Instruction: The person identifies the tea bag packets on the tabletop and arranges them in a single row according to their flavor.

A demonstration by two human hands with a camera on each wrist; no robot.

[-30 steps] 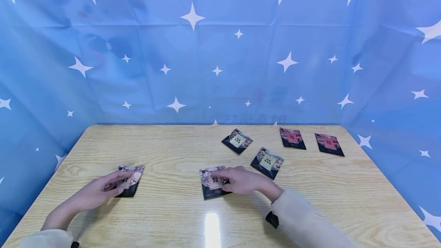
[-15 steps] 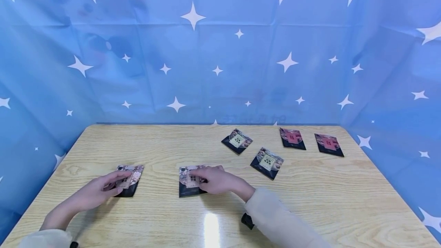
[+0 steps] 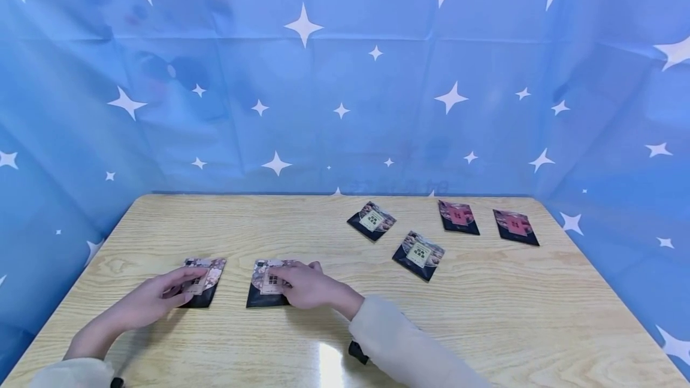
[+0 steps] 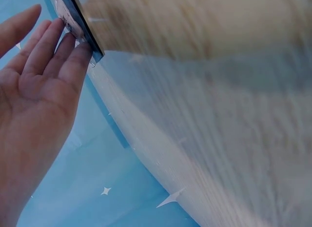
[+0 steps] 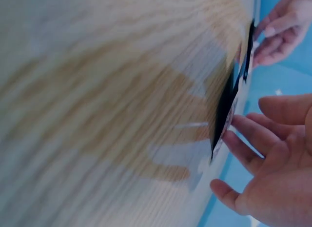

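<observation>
Two flat square packets with a pink floral top, a pale pink label and a black lower band lie on the wooden table. On the left packet (image 3: 214,274) rest the fingertips of my left hand (image 3: 144,301), its fingers extended in the left wrist view. My right hand (image 3: 314,286) touches the face of the other floral packet (image 3: 261,300) with outstretched fingers, covering its right side. A narrow strip of table separates the two packets. In the right wrist view, the nearer packet (image 5: 225,114) is seen edge-on beside my right hand (image 5: 278,163).
Two packets with cream labels, a far one (image 3: 372,221) and a nearer one (image 3: 418,255), lie right of centre. Two with red labels, one (image 3: 459,217) and another (image 3: 516,227), lie at the back right. A blue starry cloth (image 3: 345,76) hangs behind the table (image 3: 485,328).
My right hand has slid its floral packet leftward across the table, close to the left packet. The left hand and the other packets have stayed put.
</observation>
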